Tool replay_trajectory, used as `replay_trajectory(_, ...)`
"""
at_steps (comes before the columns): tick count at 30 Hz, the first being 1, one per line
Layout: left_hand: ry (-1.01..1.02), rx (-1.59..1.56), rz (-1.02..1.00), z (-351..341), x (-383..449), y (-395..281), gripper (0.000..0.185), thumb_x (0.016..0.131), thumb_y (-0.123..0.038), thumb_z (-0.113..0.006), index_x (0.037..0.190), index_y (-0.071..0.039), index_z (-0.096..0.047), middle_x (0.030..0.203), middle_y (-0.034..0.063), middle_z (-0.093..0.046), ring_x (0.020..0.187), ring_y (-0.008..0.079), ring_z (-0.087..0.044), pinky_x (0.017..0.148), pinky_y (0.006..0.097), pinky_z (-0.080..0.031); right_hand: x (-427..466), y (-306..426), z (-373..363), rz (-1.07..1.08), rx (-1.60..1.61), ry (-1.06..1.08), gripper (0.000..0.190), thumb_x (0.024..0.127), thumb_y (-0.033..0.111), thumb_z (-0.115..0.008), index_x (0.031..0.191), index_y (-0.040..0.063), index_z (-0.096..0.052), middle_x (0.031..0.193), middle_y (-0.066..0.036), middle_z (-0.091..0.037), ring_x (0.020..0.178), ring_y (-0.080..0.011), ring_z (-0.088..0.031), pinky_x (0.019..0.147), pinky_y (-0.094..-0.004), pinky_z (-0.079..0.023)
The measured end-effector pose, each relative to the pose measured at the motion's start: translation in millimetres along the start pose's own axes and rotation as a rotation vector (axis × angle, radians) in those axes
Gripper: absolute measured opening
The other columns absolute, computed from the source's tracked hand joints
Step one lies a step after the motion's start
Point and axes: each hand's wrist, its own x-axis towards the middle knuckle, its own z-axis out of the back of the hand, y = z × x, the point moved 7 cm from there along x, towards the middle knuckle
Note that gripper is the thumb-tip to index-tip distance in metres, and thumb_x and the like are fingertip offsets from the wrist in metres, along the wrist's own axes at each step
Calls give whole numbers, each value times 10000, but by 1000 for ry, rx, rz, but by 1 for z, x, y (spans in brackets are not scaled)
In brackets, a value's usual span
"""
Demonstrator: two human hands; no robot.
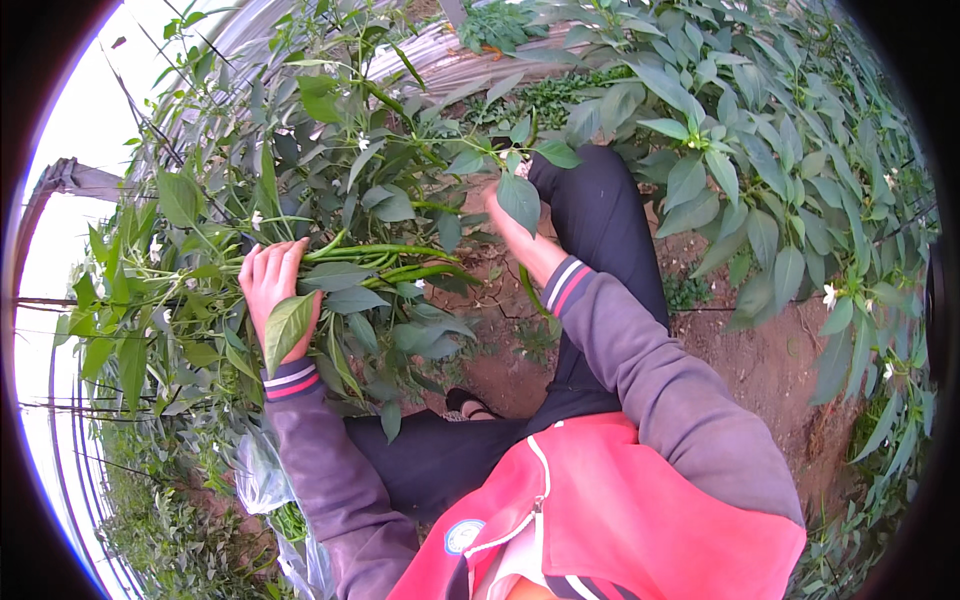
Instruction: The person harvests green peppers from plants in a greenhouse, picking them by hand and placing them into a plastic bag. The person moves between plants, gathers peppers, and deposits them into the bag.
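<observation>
My left hand (274, 281) is closed around a bunch of long green chili peppers (405, 255), whose tips point to the right. Leaves lie against this hand and partly cover it, so I cannot tell whether the peppers are still attached to stems. My right hand (506, 217) reaches in beside my raised knee. Leaves of a pepper branch (519, 201) hide most of its fingers, and what they touch is not visible. Another green pepper (531, 289) hangs just below the right wrist.
Pepper plants (750, 150) with white flowers rise on the right, and more (187, 202) crowd the left. A clear plastic bag (262, 476) holding green peppers (289, 521) stands beside my left forearm. Dry cracked soil (517, 375) lies between my legs.
</observation>
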Motion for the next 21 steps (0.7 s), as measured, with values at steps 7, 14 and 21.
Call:
replay_trajectory(7,7,26,27,11,4,-9,687,614,-108,-728,1285,-60,-590,1238,120,-590,1183,318,-526,1116,459,-326,112,166,-81,394,-395,238,254,888,233,-643,977,5,-711,890,-133,-723,775,-251,-672,731,-371,-515)
replay_trajectory(14,120,-71,165,14,30,-19,694,718,-7,-569,1405,-64,-494,1342,157,-509,1245,333,-456,1116,449,-291,77,139,-194,418,-427,564,476,921,283,-551,1352,83,-528,1056,-239,-689,957,-425,-660,871,-455,-522)
replay_trajectory(21,43,-174,263,39,72,-31,259,938,-57,-554,1184,24,-569,1167,160,-546,1075,283,-582,887,362,-496,-19,159,-217,240,-415,307,458,936,196,-552,1355,41,-451,1234,-216,-482,874,-462,-626,805,-583,-479)
